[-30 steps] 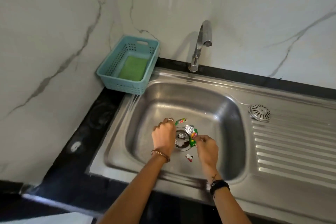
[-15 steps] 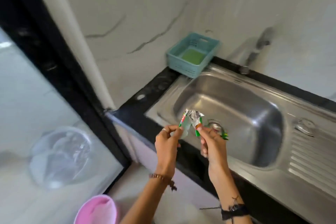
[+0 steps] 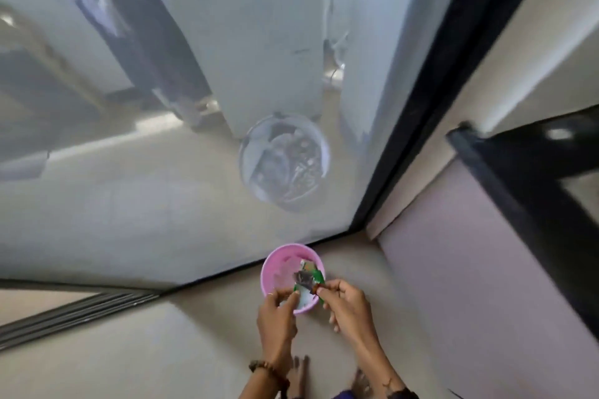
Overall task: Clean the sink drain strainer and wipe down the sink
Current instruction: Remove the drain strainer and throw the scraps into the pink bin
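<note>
Both hands sit low in the frame, centre bottom, right over the pink bin (image 3: 275, 272). The left hand (image 3: 277, 314) and the right hand (image 3: 345, 306) each pinch one side of the wrappers (image 3: 308, 282), a crumpled wad of green and foil scraps stretched between the two grips. Fingers clamped on it from both sides, thumbs on top.

The wad hangs directly above the bin's open mouth, toward its lower right rim. So the drop line looks straight down, with no reach needed. Its long axis runs left to right across the frame, between the hands. The right hand is over the rim's edge; the left is more over the opening.

Watch that right rim: a scrap let go from there could land on the floor (image 3: 162, 350) rather than inside. Nudging toward the upper left would centre it.

Plenty of room around, a glass door (image 3: 162, 172) behind the bin, wall to the right. Sink and strainer are out of view.
</note>
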{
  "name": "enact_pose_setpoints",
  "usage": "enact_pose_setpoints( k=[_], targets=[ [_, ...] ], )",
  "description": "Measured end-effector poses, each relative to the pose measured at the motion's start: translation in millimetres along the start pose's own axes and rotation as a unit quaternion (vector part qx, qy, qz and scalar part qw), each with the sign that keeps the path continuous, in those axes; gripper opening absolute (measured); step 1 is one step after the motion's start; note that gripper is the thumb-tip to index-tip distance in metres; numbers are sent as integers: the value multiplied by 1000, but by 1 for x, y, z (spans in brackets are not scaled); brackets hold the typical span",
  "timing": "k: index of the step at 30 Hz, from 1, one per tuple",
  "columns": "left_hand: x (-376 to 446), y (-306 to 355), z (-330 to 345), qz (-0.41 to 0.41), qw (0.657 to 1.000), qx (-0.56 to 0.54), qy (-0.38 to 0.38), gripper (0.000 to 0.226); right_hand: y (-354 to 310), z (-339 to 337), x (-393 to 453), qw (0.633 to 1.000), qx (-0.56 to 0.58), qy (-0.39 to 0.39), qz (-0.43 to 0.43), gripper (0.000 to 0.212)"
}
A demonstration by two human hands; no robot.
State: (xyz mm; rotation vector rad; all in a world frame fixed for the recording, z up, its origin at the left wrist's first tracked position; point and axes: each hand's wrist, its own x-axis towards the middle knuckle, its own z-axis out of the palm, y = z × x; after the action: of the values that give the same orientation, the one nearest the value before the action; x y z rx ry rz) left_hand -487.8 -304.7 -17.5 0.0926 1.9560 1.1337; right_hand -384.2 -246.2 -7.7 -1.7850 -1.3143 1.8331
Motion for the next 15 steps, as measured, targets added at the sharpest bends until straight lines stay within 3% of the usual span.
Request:
enact_pose_setpoints(
  k=[5,9,13,15],
  targets=[
    [128,-80,-10,-79,997,10,12,7,86,70,106,993,-115,1,42,12],
    [227,-151,16,-83,995,44,28,17,163,115,211,967,-247,3,65,20],
    [291,-214,37,-115,992,43,-8,13,225,139,285,963,-260,0,76,25],
    [301,-226,38,-123,991,36,-30,38,238,142,300,973,-213,-15,85,20]
  ],
)
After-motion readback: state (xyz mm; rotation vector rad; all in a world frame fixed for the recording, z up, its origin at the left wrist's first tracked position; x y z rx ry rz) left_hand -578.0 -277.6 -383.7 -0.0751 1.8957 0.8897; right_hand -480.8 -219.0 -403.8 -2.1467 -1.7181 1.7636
